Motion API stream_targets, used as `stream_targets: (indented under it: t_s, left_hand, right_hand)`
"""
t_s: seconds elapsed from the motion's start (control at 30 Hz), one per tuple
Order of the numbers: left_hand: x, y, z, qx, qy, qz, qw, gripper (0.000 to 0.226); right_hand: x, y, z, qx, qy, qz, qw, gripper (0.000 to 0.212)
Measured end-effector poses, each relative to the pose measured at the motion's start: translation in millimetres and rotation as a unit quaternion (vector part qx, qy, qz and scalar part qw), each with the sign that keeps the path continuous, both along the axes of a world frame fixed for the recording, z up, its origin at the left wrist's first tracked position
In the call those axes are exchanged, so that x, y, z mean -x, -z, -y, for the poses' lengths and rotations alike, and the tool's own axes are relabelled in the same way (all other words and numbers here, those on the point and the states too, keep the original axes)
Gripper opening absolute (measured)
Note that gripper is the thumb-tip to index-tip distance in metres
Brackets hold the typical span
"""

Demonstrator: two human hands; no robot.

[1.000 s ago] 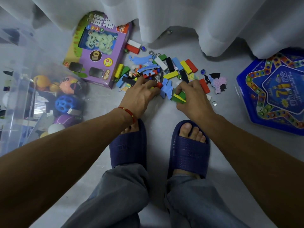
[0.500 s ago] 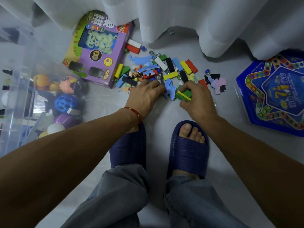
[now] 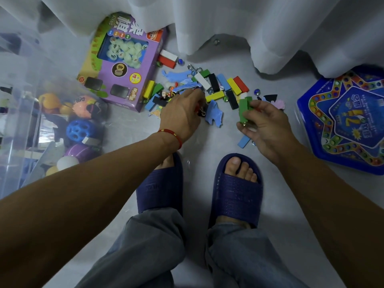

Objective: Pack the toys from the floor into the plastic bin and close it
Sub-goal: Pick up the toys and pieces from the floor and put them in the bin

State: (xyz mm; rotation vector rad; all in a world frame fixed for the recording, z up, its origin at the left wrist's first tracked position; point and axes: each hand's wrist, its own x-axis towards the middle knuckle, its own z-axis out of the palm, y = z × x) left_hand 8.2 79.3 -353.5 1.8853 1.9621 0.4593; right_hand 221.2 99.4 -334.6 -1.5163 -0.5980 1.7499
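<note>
We see the clear plastic bin [image 3: 18,113] at the left, open, holding an orange ball [image 3: 49,100], a blue perforated ball [image 3: 80,129], a purple ball [image 3: 81,152] and other toys we cannot make out. Our right hand [image 3: 264,125] is clamped on a green wooden block [image 3: 243,110] above the floor. Our left hand [image 3: 182,115] is curled into the scattered pile of coloured blocks [image 3: 216,86]; what it grips, we cannot tell. A purple boxed game [image 3: 124,65] and a blue star-shaped board game [image 3: 345,119] lie on the floor.
</note>
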Motion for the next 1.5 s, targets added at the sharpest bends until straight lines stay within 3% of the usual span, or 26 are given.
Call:
stream_targets:
  t_s: [0.1,0.17,0.23,0.43,0.63,0.73,0.87,0.93,1.0,1.17,1.3,1.37,1.5]
  left_hand:
    - [-6,-25,6,0.014,-0.119,0.194,0.974,0.034]
    - [-10,-47,12,0.065,-0.22,0.399,0.888,0.038]
    - [-7,-67,24,0.074,-0.283,0.509,0.809,0.039]
    - [42,-138,74,-0.054,-0.375,0.51,0.773,0.039]
    - [133,-209,135,-0.173,-0.487,0.449,0.729,0.031]
    - [166,-223,156,-0.195,-0.552,0.413,0.698,0.025]
    - [194,-223,171,-0.154,-0.588,0.436,0.664,0.03]
    - [199,-219,177,-0.128,-0.592,0.426,0.673,0.033]
    - [195,-217,179,-0.124,-0.592,0.369,0.706,0.032]
    - [152,-218,155,-0.216,-0.476,0.286,0.803,0.027]
    - [88,-192,117,-0.183,-0.324,0.291,0.881,0.032]
    - [57,-160,98,-0.11,-0.265,0.3,0.91,0.035]
    - [16,-79,70,0.045,-0.166,0.211,0.962,0.038]
  right_hand:
    - [-1,-5,1,0.02,0.017,-0.102,0.994,0.017]
    - [2,-10,1,0.026,0.017,-0.146,0.989,0.016]
    - [9,-18,1,0.021,-0.004,-0.166,0.986,0.016]
    - [79,-74,-2,-0.006,-0.115,-0.212,0.97,0.02]
    - [227,-162,20,-0.024,-0.326,-0.277,0.904,0.022]
    - [289,-193,42,-0.004,-0.387,-0.267,0.882,0.023]
    - [327,-202,50,-0.023,-0.448,-0.211,0.869,0.017]
    - [324,-200,44,-0.027,-0.474,-0.17,0.864,0.034]
    - [309,-197,37,-0.03,-0.463,-0.139,0.875,0.041]
    - [234,-169,8,-0.075,-0.326,-0.116,0.935,0.022]
    - [128,-117,-5,-0.053,-0.211,0.069,0.974,0.017]
    - [70,-78,1,-0.042,-0.174,0.203,0.963,0.016]
    - [-35,-19,27,-0.066,-0.158,0.476,0.863,0.022]
